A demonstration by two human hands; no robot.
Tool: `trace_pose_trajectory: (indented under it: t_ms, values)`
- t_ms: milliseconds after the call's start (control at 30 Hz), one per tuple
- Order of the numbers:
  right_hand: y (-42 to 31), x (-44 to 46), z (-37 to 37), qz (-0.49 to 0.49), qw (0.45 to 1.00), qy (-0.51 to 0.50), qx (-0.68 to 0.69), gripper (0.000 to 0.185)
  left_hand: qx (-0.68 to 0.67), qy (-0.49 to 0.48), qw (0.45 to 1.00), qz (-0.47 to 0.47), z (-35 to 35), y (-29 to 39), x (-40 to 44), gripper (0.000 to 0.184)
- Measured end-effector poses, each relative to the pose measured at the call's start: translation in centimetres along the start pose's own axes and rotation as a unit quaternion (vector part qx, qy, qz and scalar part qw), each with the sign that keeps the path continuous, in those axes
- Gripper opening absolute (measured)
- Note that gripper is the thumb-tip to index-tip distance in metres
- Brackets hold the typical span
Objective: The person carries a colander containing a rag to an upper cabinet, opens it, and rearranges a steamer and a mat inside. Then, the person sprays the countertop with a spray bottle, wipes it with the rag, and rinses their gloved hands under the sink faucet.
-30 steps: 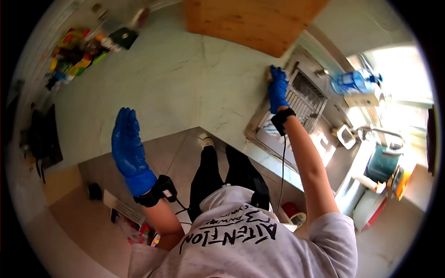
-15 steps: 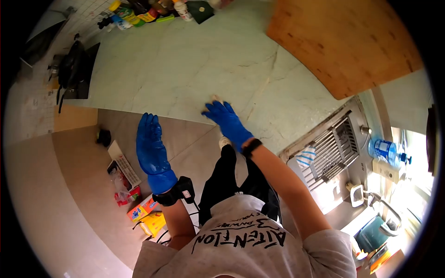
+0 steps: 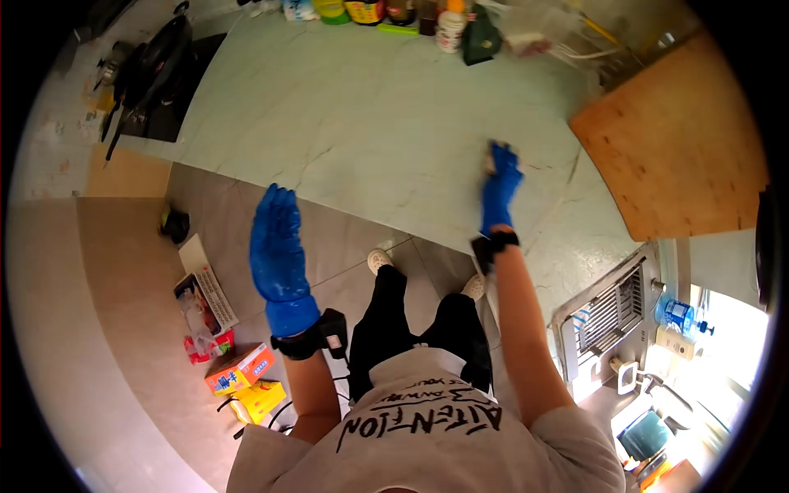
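My right hand [image 3: 501,185], in a blue glove, rests on the pale green marbled countertop [image 3: 370,123]. Its fingers are curled over a small pale cloth-like piece [image 3: 491,161], mostly hidden under the glove, so I cannot make out its exact kind. My left hand [image 3: 278,246], in a wet-looking blue glove, is held in the air over the floor, just off the counter's front edge. Its fingers are stretched out together with nothing in them.
A wooden board [image 3: 682,140] lies at the counter's right, near the sink with a metal rack [image 3: 612,308]. Bottles, including a white one [image 3: 449,29], line the back. A black pan [image 3: 160,53] sits by the stove at left. Boxes [image 3: 240,370] stand on the floor.
My right hand has swept right and farther back over the countertop, the pale piece moving with it. My view has shifted to the right. My left hand stays raised and stretched out.
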State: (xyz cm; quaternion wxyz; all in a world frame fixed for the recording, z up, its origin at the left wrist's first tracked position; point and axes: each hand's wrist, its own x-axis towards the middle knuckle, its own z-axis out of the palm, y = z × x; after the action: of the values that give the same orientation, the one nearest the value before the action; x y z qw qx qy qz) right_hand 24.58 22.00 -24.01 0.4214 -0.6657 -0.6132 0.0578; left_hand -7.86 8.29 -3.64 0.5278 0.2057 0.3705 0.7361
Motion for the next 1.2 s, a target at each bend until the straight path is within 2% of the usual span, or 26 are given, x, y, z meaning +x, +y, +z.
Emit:
trace_pose_trajectory:
  t_ms: [33, 67, 100, 133, 167, 200, 233, 300, 400, 433, 467, 500, 567, 633, 733, 800, 833, 867, 967, 1000, 1033, 1067, 1100, 1133, 1167, 1200]
  values:
    - [-5.7, 0.3, 1.8, -0.02, 0.998, -0.044, -0.041, 0.038, 0.064, 0.039, 0.997, 0.016, -1.0, 1.6, 0.5, 0.042]
    - [-9.5, 0.3, 5.2, 0.004, 0.985, -0.111, 0.131, 0.035, 0.083, 0.059, 0.994, 0.024, -2.3, 3.1, 0.9, 0.042]
    - [-13.5, -1.0, 8.1, -0.082, 0.988, -0.097, 0.093, 0.047, 0.104, 0.081, 0.991, 0.032, -3.6, 4.2, 1.0, 0.042]
    - [-17.3, -3.8, 11.3, -0.083, 0.975, -0.182, 0.097, 0.037, 0.103, 0.089, 0.99, 0.028, -5.0, 5.3, 1.1, 0.042]
    - [-20.1, -6.9, 14.5, -0.194, 0.964, -0.181, -0.016, 0.041, 0.102, 0.095, 0.99, 0.032, -6.1, 6.3, 1.2, 0.042]
    - [-23.9, -8.5, 13.4, -0.199, 0.936, -0.284, 0.061, 0.047, 0.101, 0.097, 0.989, 0.039, -7.0, 7.2, 1.5, 0.042]
    - [-26.0, -9.6, 12.4, -0.25, 0.924, -0.285, 0.052, 0.047, 0.097, 0.098, 0.989, 0.044, -7.9, 8.0, 2.1, 0.042]
    - [-25.5, -10.0, 10.6, -0.236, 0.917, -0.305, 0.103, 0.041, 0.096, 0.12, 0.986, 0.061, -9.9, 9.0, 2.3, 0.042]
    - [-19.5, -8.4, 5.5, 0.037, 0.903, -0.307, 0.3, 0.028, 0.101, 0.137, 0.984, 0.043, -13.1, 10.0, 3.5, 0.042]
    - [-15.6, -6.4, 3.5, 0.029, 0.927, -0.281, 0.248, 0.028, 0.095, 0.145, 0.984, 0.042, -13.7, 10.1, 3.6, 0.042]
    - [-11.0, -5.9, 1.8, -0.108, 0.984, -0.134, 0.04, 0.028, 0.091, 0.157, 0.983, 0.039, -14.4, 10.3, 3.7, 0.042]
    - [-8.8, -4.5, 0.3, 0.221, 0.895, -0.091, 0.378, 0.03, 0.088, 0.168, 0.981, 0.037, -15.0, 10.5, 3.9, 0.041]
    - [-8.0, -4.5, 0.7, 0.064, 0.983, -0.011, 0.172, 0.034, 0.078, 0.168, 0.982, 0.046, -16.0, 10.4, 3.6, 0.041]
    - [-12.9, -5.3, 4.1, -0.036, 0.992, -0.089, -0.084, 0.048, 0.071, 0.166, 0.982, 0.057, -16.2, 10.5, 3.4, 0.04]
    - [-25.3, -6.7, 10.8, -0.143, 0.951, -0.274, -0.005, 0.057, 0.083, 0.206, 0.973, 0.062, -16.3, 11.4, 3.0, 0.04]
    - [-31.0, -8.2, 17.5, -0.198, 0.908, -0.3, 0.213, 0.047, 0.079, 0.153, 0.982, 0.073, -17.0, 12.0, 3.3, 0.041]
    - [-33.2, -9.5, 21.4, -0.302, 0.906, -0.276, 0.104, 0.044, 0.081, 0.153, 0.982, 0.079, -17.4, 12.3, 3.7, 0.041]
    - [-36.3, -8.7, 21.9, -0.344, 0.875, -0.33, 0.088, 0.044, 0.073, 0.159, 0.981, 0.087, -17.7, 12.7, 4.5, 0.04]
    - [-36.4, -6.6, 23.4, -0.339, 0.854, -0.37, 0.136, 0.045, 0.1, 0.167, 0.975, 0.111, -17.9, 14.8, 7.0, 0.04]
    - [-35.0, -5.2, 21.9, -0.349, 0.87, -0.335, 0.099, 0.044, 0.124, 0.177, 0.969, 0.121, -17.9, 15.1, 7.8, 0.04]
    - [-32.7, -3.1, 20.2, -0.316, 0.874, -0.335, 0.156, 0.041, 0.118, 0.177, 0.969, 0.123, -18.1, 15.1, 8.6, 0.04]
    - [-29.6, -1.2, 18.3, -0.272, 0.908, -0.303, 0.103, 0.035, 0.067, 0.177, 0.976, 0.106, -18.6, 15.2, 9.3, 0.039]
    - [-26.5, 0.8, 15.4, -0.175, 0.944, -0.27, 0.077, 0.032, 0.019, 0.178, 0.98, 0.088, -19.1, 15.4, 9.9, 0.039]
    - [-21.4, 3.1, 14.7, 0.0, 0.941, -0.271, 0.201, 0.031, 0.013, 0.185, 0.978, 0.099, -19.2, 15.1, 10.5, 0.037]
    - [-15.2, 4.2, 13.4, -0.024, 0.989, -0.135, 0.059, 0.029, 0.012, 0.187, 0.977, 0.099, -19.8, 15.1, 11.0, 0.037]
    - [-11.6, 5.8, 11.8, 0.052, 0.985, -0.057, 0.152, 0.028, -0.001, 0.19, 0.978, 0.088, -20.4, 14.8, 11.6, 0.036]
